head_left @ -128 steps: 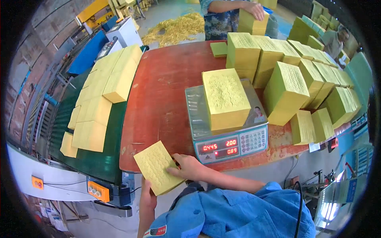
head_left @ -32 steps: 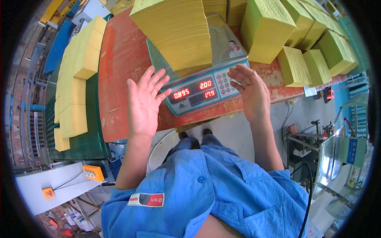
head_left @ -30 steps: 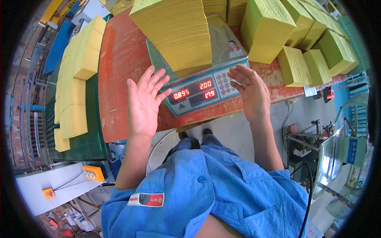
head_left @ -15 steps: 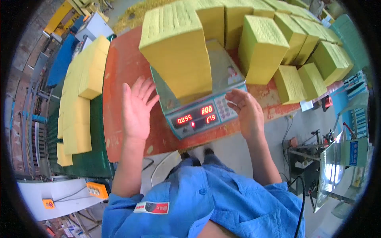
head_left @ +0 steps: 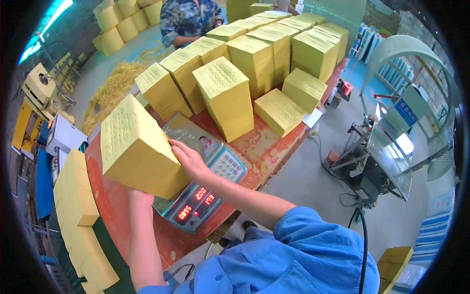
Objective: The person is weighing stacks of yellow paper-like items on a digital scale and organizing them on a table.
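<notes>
A tall stack of yellow paper (head_left: 144,159), its top marked with wavy rows, is between my hands over the left part of a digital scale (head_left: 188,223). My right hand (head_left: 188,159) is pressed along its right side, thumb and fingers against the paper. My left hand (head_left: 140,198) is at its lower near edge, with most of the fingers hidden by the stack. Whether the stack rests on the scale's plate or hangs just above it I cannot tell. Red digits glow on the scale's front panel, beside a keypad.
Several more yellow paper stacks (head_left: 223,98) crowd the far side of the red table (head_left: 112,210). A row of yellow blocks (head_left: 78,196) lies to the left on a green surface. Across the table stands a person in camouflage clothing (head_left: 188,22). A machine (head_left: 382,157) is on the right.
My hands were open and apart on either side of the scale; now both are on the paper stack. The view has turned, bringing the other person into sight.
</notes>
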Demonstrator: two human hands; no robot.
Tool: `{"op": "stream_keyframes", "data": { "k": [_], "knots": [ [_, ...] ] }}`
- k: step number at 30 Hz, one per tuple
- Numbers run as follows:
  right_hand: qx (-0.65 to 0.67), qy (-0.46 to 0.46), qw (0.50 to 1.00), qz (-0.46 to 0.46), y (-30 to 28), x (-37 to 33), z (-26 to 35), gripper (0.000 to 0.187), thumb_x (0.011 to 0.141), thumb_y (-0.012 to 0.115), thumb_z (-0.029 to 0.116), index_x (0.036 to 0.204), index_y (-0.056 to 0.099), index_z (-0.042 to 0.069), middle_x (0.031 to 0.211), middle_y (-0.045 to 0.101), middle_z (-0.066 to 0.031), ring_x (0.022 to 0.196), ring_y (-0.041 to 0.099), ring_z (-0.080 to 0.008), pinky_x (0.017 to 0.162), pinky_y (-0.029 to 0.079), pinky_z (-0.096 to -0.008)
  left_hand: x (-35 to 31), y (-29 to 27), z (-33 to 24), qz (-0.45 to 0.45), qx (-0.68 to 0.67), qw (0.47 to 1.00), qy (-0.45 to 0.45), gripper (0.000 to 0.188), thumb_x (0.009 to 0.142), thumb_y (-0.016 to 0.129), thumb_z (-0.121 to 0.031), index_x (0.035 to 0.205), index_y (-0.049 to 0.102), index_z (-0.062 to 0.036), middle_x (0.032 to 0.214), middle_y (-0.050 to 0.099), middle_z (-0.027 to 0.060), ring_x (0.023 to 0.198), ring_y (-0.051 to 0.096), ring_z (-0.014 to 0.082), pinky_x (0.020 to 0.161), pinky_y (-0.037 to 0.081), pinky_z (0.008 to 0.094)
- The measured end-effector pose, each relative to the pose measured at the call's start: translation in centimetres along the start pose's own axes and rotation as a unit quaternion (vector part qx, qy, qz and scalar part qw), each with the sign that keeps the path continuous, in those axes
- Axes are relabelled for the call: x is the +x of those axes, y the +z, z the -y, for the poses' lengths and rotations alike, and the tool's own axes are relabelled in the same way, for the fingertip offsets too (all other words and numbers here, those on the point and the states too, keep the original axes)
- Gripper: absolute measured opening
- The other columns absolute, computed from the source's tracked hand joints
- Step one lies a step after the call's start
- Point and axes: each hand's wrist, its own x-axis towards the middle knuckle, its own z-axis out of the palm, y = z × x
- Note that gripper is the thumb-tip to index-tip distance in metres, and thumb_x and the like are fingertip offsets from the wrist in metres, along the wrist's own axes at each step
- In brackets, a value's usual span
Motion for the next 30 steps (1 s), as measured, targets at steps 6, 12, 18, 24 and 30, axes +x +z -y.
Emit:
{"op": "stream_keyframes", "data": {
  "k": [6, 12, 18, 24, 30],
  "knots": [
    [-0.066, -0.029, 0.996, -0.055, -4.1, -5.1, 2.0, 0.045, 0.1, 0.046, 0.03, 0.135, 0.05, 0.001, 0.133, 0.056, -0.0163, 0.124, 0.051, -0.0248, 0.105, 0.038, -0.0327, -4.0, 4.6, 1.8, 0.046, 0.041, 0.998, -0.018, 0.055, 0.098, 0.053, -0.034, 0.142, 0.037, -0.0063, 0.128, 0.052, 0.0108, 0.113, 0.056, 0.0231, 0.091, 0.053, 0.0418],
    [-0.245, 0.012, 0.965, -0.096, -8.6, -8.4, 4.4, 0.05, 0.096, 0.056, 0.034, 0.132, 0.05, 0.0, 0.129, 0.054, -0.0193, 0.118, 0.055, -0.0307, 0.098, 0.043, -0.0371, -4.5, 4.7, 3.7, 0.141, -0.092, 0.981, -0.093, 0.05, 0.1, 0.048, -0.036, 0.14, 0.041, -0.0079, 0.131, 0.053, 0.0116, 0.117, 0.054, 0.0249, 0.096, 0.049, 0.0441],
    [0.098, 0.169, 0.979, -0.06, -9.6, -8.6, 2.3, 0.066, 0.098, 0.054, 0.04, 0.144, 0.035, -0.004, 0.142, 0.044, -0.0182, 0.133, 0.041, -0.0246, 0.11, 0.032, -0.0361, -2.8, 3.6, 5.8, 0.161, -0.1, 0.978, -0.09, 0.053, 0.102, 0.041, -0.04, 0.144, 0.036, -0.0087, 0.139, 0.047, 0.0111, 0.124, 0.051, 0.0254, 0.101, 0.047, 0.0442],
    [0.198, 0.166, 0.958, -0.122, -12.0, -10.0, 3.5, 0.043, 0.098, 0.052, 0.021, 0.135, 0.046, -0.001, 0.125, 0.059, -0.0118, 0.11, 0.06, -0.0204, 0.09, 0.05, -0.0315, -6.7, 13.6, -2.3, 0.167, -0.018, 0.977, -0.13, 0.061, 0.098, 0.045, -0.053, 0.138, 0.049, -0.0077, 0.137, 0.054, 0.0088, 0.126, 0.049, 0.0183, 0.105, 0.041, 0.0374],
    [0.171, 0.214, 0.96, -0.063, -10.9, -9.4, 5.0, 0.044, 0.098, 0.053, 0.027, 0.133, 0.048, 0.0, 0.124, 0.06, -0.0094, 0.106, 0.061, -0.0182, 0.084, 0.051, -0.0318, -6.5, 13.0, -7.1, 0.266, 0.1, 0.943, -0.176, 0.06, 0.093, 0.056, -0.044, 0.136, 0.048, -0.0034, 0.132, 0.057, 0.0117, 0.12, 0.056, 0.0185, 0.102, 0.043, 0.0342]
  ]
}}
